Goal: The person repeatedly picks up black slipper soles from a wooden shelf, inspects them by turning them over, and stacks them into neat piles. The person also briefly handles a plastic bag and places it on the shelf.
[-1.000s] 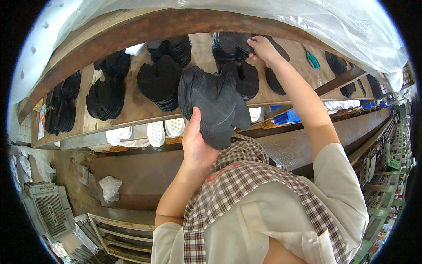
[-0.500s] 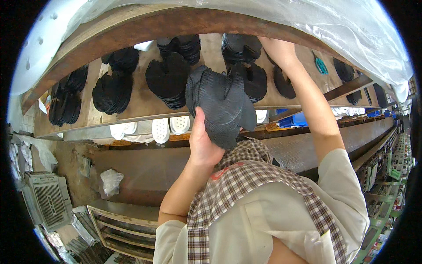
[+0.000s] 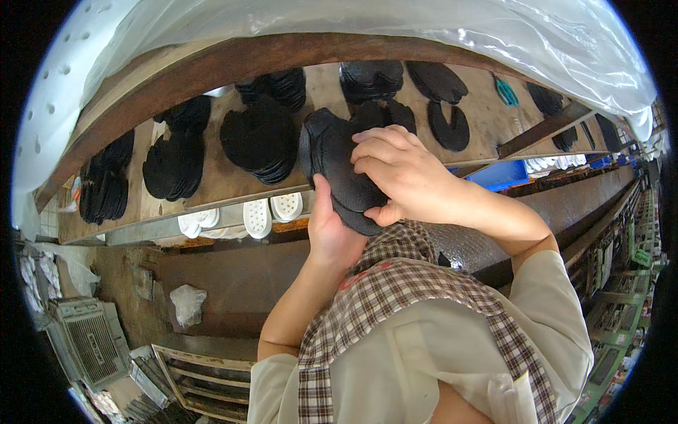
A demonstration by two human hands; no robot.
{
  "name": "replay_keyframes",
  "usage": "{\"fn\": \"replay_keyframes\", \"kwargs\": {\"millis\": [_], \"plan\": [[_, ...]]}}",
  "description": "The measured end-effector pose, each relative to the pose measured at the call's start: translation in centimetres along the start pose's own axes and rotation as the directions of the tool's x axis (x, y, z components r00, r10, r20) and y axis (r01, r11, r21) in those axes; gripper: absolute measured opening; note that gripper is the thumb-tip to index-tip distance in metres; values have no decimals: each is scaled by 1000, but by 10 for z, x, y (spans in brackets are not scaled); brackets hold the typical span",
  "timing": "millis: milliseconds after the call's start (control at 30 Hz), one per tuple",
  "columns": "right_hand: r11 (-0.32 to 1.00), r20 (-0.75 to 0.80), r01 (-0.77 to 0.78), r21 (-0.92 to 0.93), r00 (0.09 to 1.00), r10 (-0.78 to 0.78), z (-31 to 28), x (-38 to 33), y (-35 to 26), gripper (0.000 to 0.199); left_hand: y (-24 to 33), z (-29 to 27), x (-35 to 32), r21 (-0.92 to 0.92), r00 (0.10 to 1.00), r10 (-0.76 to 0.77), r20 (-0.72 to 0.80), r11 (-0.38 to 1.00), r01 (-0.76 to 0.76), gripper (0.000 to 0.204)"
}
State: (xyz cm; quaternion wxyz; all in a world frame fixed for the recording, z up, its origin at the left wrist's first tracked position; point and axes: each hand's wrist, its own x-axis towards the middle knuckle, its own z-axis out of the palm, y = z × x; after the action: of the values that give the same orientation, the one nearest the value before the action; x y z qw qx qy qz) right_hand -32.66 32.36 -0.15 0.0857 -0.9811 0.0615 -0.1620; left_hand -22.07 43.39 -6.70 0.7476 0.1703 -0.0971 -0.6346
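A stack of flat black shoe pieces (image 3: 337, 166), rounded and notched at one end, is held upright in front of my chest. My left hand (image 3: 335, 222) grips its lower part, thumb along the near face. Across its right side lies my right hand (image 3: 399, 169), fingers curled over the front and thumb at the lower edge. Just beyond on the wooden shelf stand more piles of black pieces (image 3: 260, 141). A single slit piece (image 3: 448, 127) and a flatter pile (image 3: 436, 81) rest on the shelf to the right.
A wooden beam (image 3: 282, 48) draped with clear plastic (image 3: 452, 25) crosses above the shelf. Under the shelf edge are white perforated clogs (image 3: 258, 218) and a blue bin (image 3: 500, 174). Teal-handled scissors or snips (image 3: 506, 92) lie at the right. A slanted brace (image 3: 544, 131) stands beside them.
My right hand has come back from the shelf's far side onto the held stack. The slit piece and flatter pile it covered now show. My left hand keeps its hold.
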Motion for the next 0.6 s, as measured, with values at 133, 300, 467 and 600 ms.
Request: {"fn": "replay_keyframes", "kwargs": {"millis": [133,300,467,600], "plan": [[1000,-86,17,13,996,-16,-18,-2,17,59,2,0,-7,-40,999,19,26,999,-18,62],[986,-170,-84,-143,984,59,-52,-8,86,53,19,-1,-30,17,965,106,-240,994,-105,55],[993,124,66,-100,991,-54,-6,-24,109,56,27,-5,-26,69,951,196,-241,980,-184,53],[998,162,48,-37,986,-42,-5,-25,107,63,26,-6,-23,55,961,148,-235,989,-139,50]]}}
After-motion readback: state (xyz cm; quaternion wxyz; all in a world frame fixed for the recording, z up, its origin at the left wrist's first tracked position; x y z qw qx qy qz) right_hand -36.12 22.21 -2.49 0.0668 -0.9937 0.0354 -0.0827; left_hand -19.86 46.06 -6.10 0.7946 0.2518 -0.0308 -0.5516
